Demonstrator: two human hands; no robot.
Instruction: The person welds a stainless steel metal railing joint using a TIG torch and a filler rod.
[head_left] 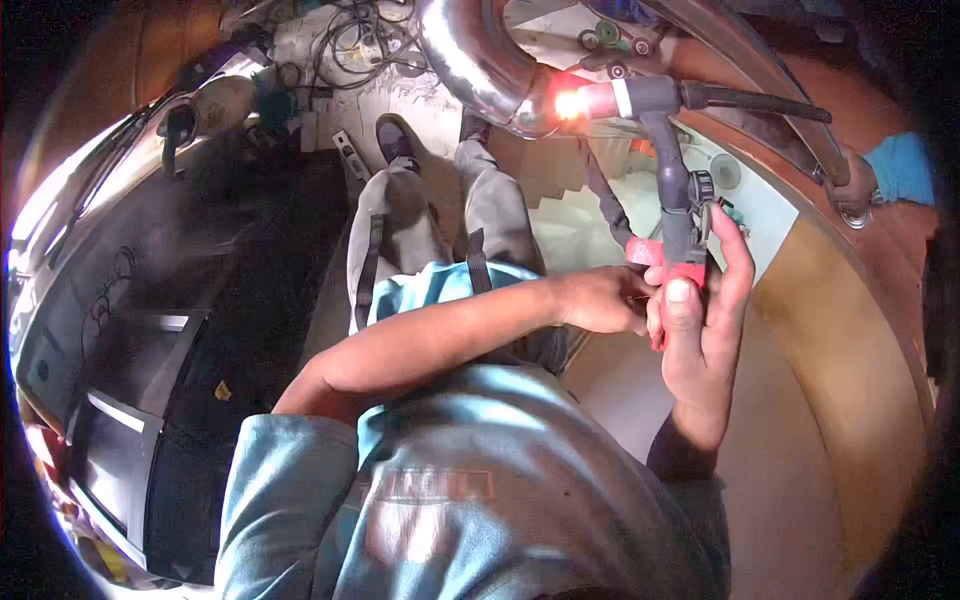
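Observation:
My right hand (705, 335) is wrapped around the dark handle of a TIG welding torch (672, 170), with the thumb on its red lower part and a finger raised beside the switch. The torch head has a pink-red nozzle pointing left, where a bright orange-white glow meets the end of a shiny bent metal pipe (480, 55). My left hand (600, 300) reaches across my body, its fingers curled just below and beside the torch handle. Its fingertips are partly hidden behind my right hand, so what they hold cannot be made out.
At the right, another person's hand (853, 185) with a blue sleeve is on a long curved metal tube (760, 65). Black cables (355, 45) lie coiled on the floor beyond my feet. A spirit level (350, 155) lies near my shoe. A dark case (240, 330) stands left.

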